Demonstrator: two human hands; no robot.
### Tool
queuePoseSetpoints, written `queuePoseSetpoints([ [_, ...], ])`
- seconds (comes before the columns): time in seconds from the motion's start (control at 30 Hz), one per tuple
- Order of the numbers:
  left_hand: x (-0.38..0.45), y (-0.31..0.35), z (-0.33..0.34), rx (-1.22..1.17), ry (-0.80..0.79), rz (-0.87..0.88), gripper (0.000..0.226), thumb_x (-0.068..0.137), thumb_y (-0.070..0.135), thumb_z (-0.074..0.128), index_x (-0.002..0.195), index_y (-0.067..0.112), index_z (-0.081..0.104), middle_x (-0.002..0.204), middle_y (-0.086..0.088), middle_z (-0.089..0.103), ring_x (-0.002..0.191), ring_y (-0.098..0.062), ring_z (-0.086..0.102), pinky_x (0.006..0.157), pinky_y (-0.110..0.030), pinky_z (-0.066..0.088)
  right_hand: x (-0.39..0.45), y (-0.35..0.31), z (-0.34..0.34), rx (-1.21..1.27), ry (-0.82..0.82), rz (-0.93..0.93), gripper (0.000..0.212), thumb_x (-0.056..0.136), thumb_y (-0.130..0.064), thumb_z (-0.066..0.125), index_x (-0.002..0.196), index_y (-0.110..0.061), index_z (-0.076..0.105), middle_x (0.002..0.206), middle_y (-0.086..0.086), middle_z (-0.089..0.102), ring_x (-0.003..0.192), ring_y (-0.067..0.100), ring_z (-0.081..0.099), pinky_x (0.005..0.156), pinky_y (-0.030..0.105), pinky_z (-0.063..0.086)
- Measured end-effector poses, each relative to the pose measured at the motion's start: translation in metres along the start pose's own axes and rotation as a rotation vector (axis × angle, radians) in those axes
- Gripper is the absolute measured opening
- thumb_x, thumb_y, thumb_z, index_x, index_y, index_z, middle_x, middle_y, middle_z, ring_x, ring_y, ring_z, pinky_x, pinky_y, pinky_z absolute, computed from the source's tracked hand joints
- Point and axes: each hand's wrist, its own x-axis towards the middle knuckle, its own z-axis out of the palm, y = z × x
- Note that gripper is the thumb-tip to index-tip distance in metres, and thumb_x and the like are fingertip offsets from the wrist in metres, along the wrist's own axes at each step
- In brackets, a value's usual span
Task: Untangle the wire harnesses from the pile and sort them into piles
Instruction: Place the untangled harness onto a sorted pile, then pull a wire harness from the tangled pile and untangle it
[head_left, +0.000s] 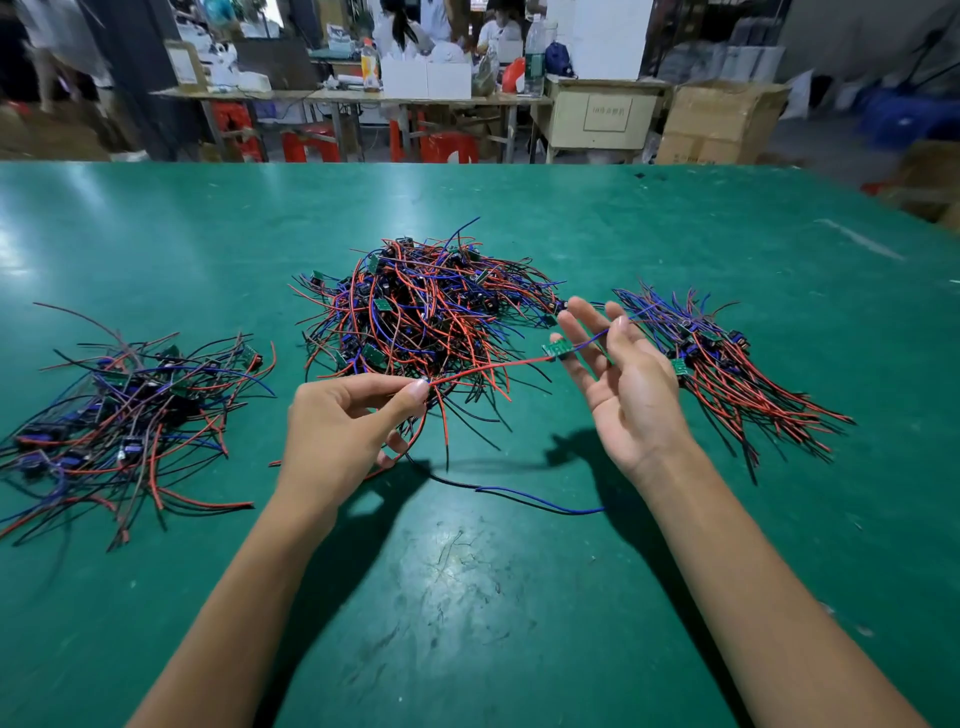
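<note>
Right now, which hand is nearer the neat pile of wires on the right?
Right. The right hand hovers open just beside that pile; the left hand pinches a red wire by the middle heap.

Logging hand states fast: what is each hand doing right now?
Left hand: pinching a red wire.
Right hand: open, fingers straight, a blue wire lying across them.

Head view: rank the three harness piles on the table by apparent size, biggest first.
1. Centre pile: largest, and heaped highest.
2. and 3. Left pile and right pile: too close to rank. The left sprawls wider but loosely and sits nearer the camera at the distorted frame edge; the right is a tidier, denser bundle.
</note>
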Motion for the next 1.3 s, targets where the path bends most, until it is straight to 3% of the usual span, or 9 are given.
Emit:
queuePoseSetpoints([
  [0.4,-0.006,0.008,0.006,0.076,-0.041,0.101,0.037,0.089,0.046,0.069,0.068,0.018,0.078,0.065,-0.003,0.072,0.052,-0.009,0.056,0.051,-0.023,0.043,0.001,-0.006,-0.001,-0.112,0.225,-0.134,0.011,0.107,-0.016,0.049,0.103,-0.015,0.060,0.083,0.003,0.079,0.066,0.012,0.074,0.058,0.023,0.058],
  [0.6,-0.003,-0.001,0.011,0.373,0.078,0.289,0.029,0.096,0.036,0.065,0.071,0.029,0.077,0.070,0.012,0.071,0.066,0.004,0.057,0.063,-0.018,0.037,0.045,-0.067,-0.017,-0.780,0.378,-0.482,0.021,0.103,-0.020,0.049,0.105,-0.019,0.070,0.082,0.003,0.075,0.041,-0.003,0.047,0.053,0.018,0.036],
  [0.7,-0.002,-0.008,0.014,0.492,0.067,0.343,0.020,0.095,0.032,0.067,0.079,0.029,0.078,0.085,0.014,0.069,0.092,-0.011,0.056,0.076,-0.032,0.040,0.086,-0.107,-0.020,-1.277,0.401,-0.559,0.028,0.100,-0.027,0.048,0.106,-0.018,0.074,0.079,-0.001,0.077,0.064,-0.003,0.063,0.074,0.027,0.052],
  [0.77,-0.003,-0.012,0.016,0.569,0.067,0.376,0.010,0.092,0.029,0.070,0.087,0.026,0.078,0.097,0.011,0.066,0.101,-0.015,0.052,0.084,-0.029,0.039,0.114,-0.114,-0.035,-1.534,0.382,-0.509,0.032,0.102,-0.024,0.045,0.114,-0.014,0.072,0.101,0.013,0.077,0.100,0.025,0.070,0.092,0.034,0.052],
  [0.9,-0.004,-0.018,0.017,0.766,0.033,0.366,0.015,0.090,0.029,0.072,0.104,0.027,0.074,0.120,0.007,0.060,0.119,-0.017,0.046,0.097,-0.034,0.038,0.122,-0.076,-0.079,-2.028,0.235,0.062,0.037,0.107,-0.024,0.034,0.132,-0.007,0.055,0.142,0.027,0.050,0.133,0.041,0.044,0.106,0.045,0.039],
  [1.03,-0.003,-0.023,0.015,0.854,-0.057,0.315,0.024,0.091,0.020,0.070,0.113,0.028,0.071,0.127,0.007,0.059,0.123,-0.019,0.048,0.096,-0.039,0.039,0.108,-0.044,-0.079,-2.063,0.410,-0.485,0.038,0.103,-0.028,0.046,0.133,-0.005,0.055,0.150,0.022,0.043,0.135,0.038,0.038,0.109,0.045,0.024],
  [1.1,0.001,-0.024,0.014,0.794,-0.056,0.316,0.029,0.090,0.010,0.071,0.115,0.023,0.070,0.121,0.003,0.061,0.119,-0.023,0.051,0.099,-0.042,0.041,0.093,-0.030,-0.051,-1.908,0.238,-0.579,0.029,0.099,-0.028,0.053,0.124,-0.017,0.063,0.131,0.012,0.062,0.121,0.033,0.053,0.101,0.043,0.036],
  [1.17,0.003,-0.024,0.014,0.771,0.015,0.292,0.036,0.088,0.009,0.072,0.121,0.020,0.066,0.119,-0.002,0.060,0.116,-0.027,0.051,0.097,-0.042,0.042,0.070,-0.007,-0.023,-1.729,-0.053,-0.340,0.022,0.097,-0.034,0.057,0.113,-0.025,0.070,0.113,0.001,0.073,0.105,0.026,0.065,0.093,0.038,0.050],
  [1.3,0.002,-0.022,0.010,0.969,0.166,0.202,0.039,0.087,0.032,0.074,0.123,0.022,0.064,0.116,-0.004,0.063,0.110,-0.030,0.054,0.086,-0.042,0.039,0.024,0.048,0.000,-1.714,-0.242,-0.263,0.031,0.097,-0.049,0.057,0.116,-0.028,0.068,0.115,-0.005,0.069,0.106,0.019,0.062,0.095,0.037,0.048],
])
